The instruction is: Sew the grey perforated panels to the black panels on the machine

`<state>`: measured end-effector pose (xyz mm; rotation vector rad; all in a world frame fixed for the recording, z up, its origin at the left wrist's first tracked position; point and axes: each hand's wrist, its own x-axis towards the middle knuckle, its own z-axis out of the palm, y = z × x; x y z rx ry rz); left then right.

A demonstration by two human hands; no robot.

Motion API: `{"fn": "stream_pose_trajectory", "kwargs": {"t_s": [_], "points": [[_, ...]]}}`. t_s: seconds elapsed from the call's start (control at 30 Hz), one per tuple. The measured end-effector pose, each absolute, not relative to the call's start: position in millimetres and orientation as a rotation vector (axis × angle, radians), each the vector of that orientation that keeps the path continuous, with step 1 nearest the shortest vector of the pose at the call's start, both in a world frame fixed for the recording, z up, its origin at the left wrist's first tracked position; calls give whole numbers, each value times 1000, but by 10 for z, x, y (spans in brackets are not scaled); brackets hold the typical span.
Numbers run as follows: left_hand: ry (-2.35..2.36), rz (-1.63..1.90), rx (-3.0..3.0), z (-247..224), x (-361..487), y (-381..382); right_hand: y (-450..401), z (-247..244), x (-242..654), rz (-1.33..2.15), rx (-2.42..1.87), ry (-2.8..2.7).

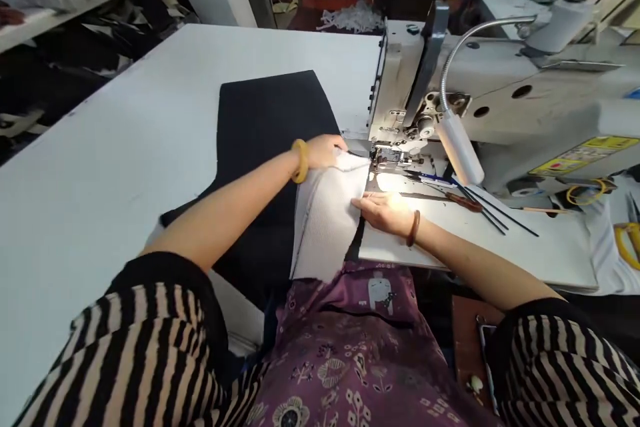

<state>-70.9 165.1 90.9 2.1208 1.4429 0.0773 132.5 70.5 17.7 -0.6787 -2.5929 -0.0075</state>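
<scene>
A piece of white ribbed fabric (327,220) lies over black fabric (270,113) and hangs toward my lap. Its upper right corner reaches the needle area of the sewing machine (400,80). My left hand (325,151), with a yellow bangle at the wrist, grips the top of the white fabric just left of the presser foot (377,157); some fingertips are hidden under the cloth. My right hand (385,210), with a brown bangle, pinches the right edge of the white fabric below the needle area.
A lit lamp (460,147) on a bendable neck hangs right of the needle. Tools with dark thin rods (483,207) and a brown-handled tool (464,201) lie on the machine bed. Yellow-handled scissors (627,243) rest at far right. A white table (135,120) extends left.
</scene>
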Motion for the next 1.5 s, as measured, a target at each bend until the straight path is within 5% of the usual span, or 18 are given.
{"fn": "stream_pose_trajectory", "kwargs": {"t_s": [0.23, 1.5], "points": [[1220, -2, 2418, 502, -783, 1699, 725, 78, 1256, 47, -827, -2742], [1141, -167, 2416, 458, -653, 1604, 463, 49, 1259, 280, -734, -2695]]}}
